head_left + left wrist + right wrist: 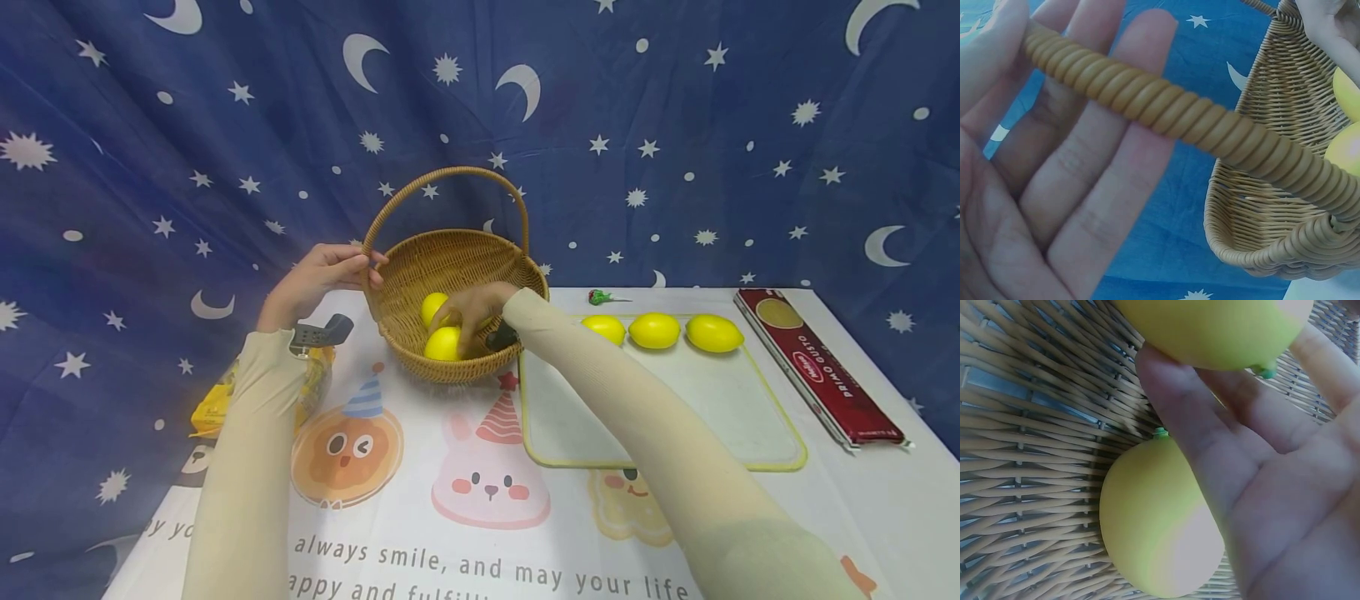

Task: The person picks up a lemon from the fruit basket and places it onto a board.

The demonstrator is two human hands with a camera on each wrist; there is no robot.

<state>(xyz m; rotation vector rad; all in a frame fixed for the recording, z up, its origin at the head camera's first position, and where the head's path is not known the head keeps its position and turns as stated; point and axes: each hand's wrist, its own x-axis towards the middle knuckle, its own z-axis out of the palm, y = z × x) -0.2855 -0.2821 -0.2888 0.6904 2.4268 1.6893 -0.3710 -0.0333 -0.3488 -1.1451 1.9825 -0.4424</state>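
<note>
A wicker basket with a tall arched handle leans back on the table, its opening facing me. My left hand holds the handle near its left foot, thumb on one side and fingers on the other. Inside the basket, my right hand has its thumb and fingers around a yellow lemon with a green stem tip. A second lemon lies against the woven wall beside that hand. The right fingertips are partly hidden behind the fruit in the right wrist view.
Several things stand around: a white cutting board with three lemons along its far edge, a red pasta packet at right, a small artificial rose behind the board, and a yellow bag beyond my left forearm.
</note>
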